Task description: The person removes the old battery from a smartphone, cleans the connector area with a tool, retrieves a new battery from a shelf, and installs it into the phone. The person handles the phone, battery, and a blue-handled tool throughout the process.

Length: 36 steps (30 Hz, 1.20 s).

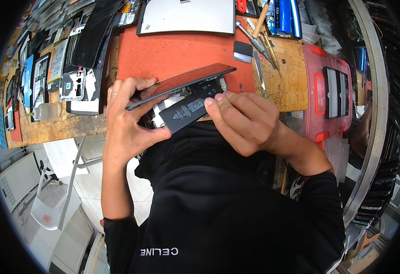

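Observation:
An opened phone is held in front of my chest, its dark glass screen tilted up and away from the body. My left hand grips the phone from the left, fingers between and behind the screen, thumb at the lower edge. Across the phone's inside lies a black, flat battery with printed white marks. My right hand is closed, pinching near the battery's right end with thumb and fingertips. The left thumb touches the battery's lower left corner. How far the battery sits in the body is partly hidden.
A red-orange mat covers the wooden bench. Tweezers, screwdrivers and a small black-and-silver piece lie to the right, beside a clear red-latched box. Phone parts crowd the left. A white-topped panel lies behind.

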Each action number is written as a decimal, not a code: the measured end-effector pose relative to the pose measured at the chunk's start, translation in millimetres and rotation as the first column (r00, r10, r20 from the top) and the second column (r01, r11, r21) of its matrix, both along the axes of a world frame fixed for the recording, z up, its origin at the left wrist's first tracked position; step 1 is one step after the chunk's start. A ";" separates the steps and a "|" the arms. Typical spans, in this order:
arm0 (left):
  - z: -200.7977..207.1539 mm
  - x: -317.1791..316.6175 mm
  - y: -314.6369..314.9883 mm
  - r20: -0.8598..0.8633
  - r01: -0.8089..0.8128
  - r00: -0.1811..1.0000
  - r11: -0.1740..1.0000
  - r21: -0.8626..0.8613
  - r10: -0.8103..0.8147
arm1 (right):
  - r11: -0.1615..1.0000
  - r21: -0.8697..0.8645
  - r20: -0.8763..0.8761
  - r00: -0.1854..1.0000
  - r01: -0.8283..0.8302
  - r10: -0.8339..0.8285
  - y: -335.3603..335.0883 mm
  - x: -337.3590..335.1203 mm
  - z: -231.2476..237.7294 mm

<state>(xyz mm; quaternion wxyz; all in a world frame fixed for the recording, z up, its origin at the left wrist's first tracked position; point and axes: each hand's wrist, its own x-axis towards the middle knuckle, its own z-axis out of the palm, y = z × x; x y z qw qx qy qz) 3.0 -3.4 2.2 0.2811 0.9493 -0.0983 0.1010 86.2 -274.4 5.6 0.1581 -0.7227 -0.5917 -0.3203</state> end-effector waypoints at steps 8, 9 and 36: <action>4.3 3.0 -1.3 0.027 0.015 1.000 0.999 -0.028 -0.014 | 1.000 -0.031 -0.030 1.000 -0.001 0.000 -2.1 2.0 4.9; 6.0 4.1 -0.9 0.011 0.016 1.000 0.999 -0.043 -0.016 | 1.000 -0.026 -0.039 0.999 -0.005 0.003 -2.1 3.0 5.2; 52.0 25.1 -3.2 -0.188 -0.028 0.982 0.997 -0.076 0.013 | 0.996 0.070 -0.312 0.950 0.046 -0.022 -3.6 19.7 25.4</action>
